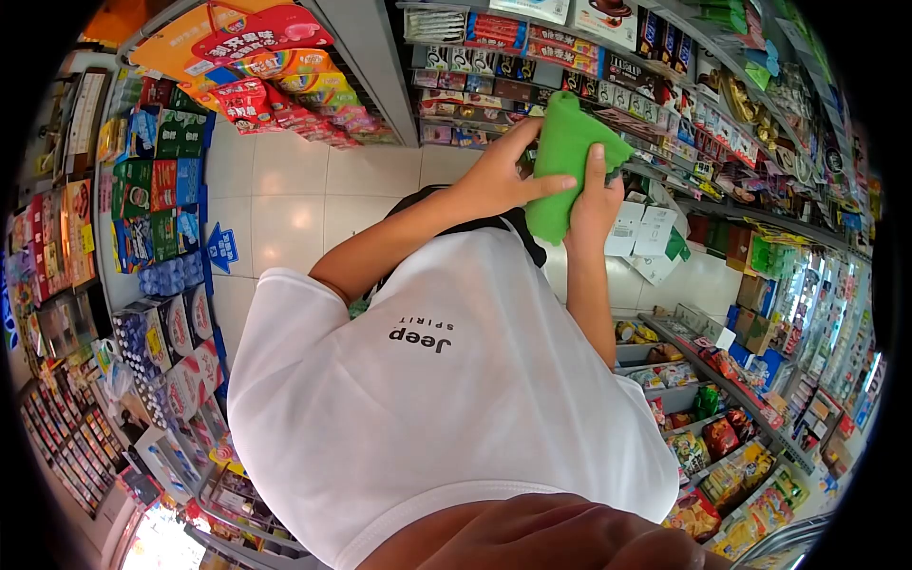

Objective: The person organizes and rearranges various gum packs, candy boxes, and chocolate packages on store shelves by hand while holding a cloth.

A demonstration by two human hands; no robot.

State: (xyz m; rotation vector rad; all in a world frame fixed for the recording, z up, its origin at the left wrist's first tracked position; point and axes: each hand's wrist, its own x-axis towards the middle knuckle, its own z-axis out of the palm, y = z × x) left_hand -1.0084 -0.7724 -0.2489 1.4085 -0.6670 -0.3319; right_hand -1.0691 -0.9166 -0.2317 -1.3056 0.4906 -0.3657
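Note:
A folded bright green cloth [567,133] is held up in front of the snack shelves. My left hand [513,173] grips its left side, with the thumb lying across the front and the other fingers partly hidden behind. On the right edge my right hand [595,201] is closed around the cloth, its thumb pressed upright on the front face. The cloth's right corner has a jagged edge and sticks out past my right thumb. Both hands are close together at about chest height.
Shelves of boxed and packed sweets [532,71] stand just beyond my hands. Hanging candy bags [285,100] are at the upper left, stacked cartons [157,190] at the left. White boxes [642,231] sit low at the right, near bins of snack bags [731,456]. Pale floor tiles [285,223] show between.

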